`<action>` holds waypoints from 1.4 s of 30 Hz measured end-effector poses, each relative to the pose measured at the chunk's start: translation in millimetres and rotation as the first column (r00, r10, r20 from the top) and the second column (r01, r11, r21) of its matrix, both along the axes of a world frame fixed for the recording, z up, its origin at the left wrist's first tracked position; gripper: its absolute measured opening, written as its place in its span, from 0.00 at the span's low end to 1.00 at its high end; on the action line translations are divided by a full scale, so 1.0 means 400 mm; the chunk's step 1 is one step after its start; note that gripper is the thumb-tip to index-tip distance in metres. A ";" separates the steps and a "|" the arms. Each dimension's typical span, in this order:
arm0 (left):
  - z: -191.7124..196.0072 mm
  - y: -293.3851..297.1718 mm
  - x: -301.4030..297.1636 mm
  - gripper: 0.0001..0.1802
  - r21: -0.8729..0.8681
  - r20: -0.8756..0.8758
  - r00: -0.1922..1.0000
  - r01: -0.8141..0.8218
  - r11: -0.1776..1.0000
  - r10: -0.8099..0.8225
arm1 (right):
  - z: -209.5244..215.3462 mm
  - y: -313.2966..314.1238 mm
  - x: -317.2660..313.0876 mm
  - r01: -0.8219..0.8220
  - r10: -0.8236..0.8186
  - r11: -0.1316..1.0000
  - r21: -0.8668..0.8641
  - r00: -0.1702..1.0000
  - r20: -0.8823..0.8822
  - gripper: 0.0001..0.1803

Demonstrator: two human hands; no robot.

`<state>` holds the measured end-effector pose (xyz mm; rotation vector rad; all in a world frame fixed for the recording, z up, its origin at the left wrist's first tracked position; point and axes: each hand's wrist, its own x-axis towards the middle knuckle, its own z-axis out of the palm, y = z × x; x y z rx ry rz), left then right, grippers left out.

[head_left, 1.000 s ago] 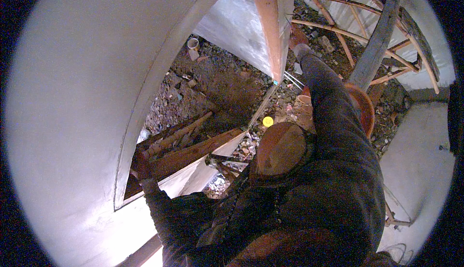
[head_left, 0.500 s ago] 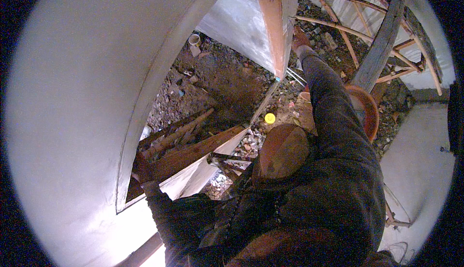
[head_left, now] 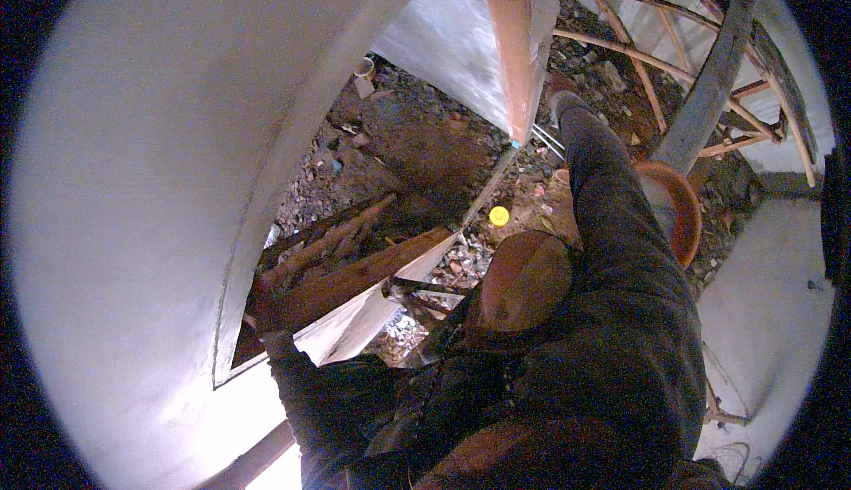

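White panel (head_left: pixel 151 171) at nine o'clock flanks your left hand (head_left: pixel 259 308) at eight; your right hand (head_left: pixel 558 86) is near one-thirty, both grips unclear.

Dark top (head_left: pixel 612 361), two thin bumpy cords (head_left: pixel 509 384) down the top's front, long dark sleeves (head_left: pixel 607 184) on its sides

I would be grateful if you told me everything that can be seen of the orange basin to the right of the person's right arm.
The basin looks round and plastic, with a broad orange-brown rim and a greyish interior. It appears to sit on the rubble-strewn ground, near the lower end of a grey plank; whether they touch is unclear. The dark right sleeve hides its left part, so its full outline and contents cannot be told. The right hand is away from it.
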<state>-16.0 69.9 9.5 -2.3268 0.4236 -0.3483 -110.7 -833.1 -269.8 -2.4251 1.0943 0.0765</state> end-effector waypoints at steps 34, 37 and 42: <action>0.075 -0.235 0.017 0.31 0.031 0.024 0.998 0.059 0.998 -0.060 | 0.651 0.252 -0.899 -0.369 0.077 0.903 -0.220 0.642 -0.763 0.13; 0.035 -0.232 0.045 0.29 0.121 0.146 0.967 0.194 0.974 -0.210 | 0.627 0.243 -0.893 -0.344 0.028 0.896 -0.279 0.673 -0.739 0.13; 0.044 -0.269 0.038 0.30 -0.059 0.086 0.987 0.141 0.988 -0.136 | 0.672 0.218 -0.870 -0.311 -0.014 0.876 -0.368 0.747 -0.664 0.14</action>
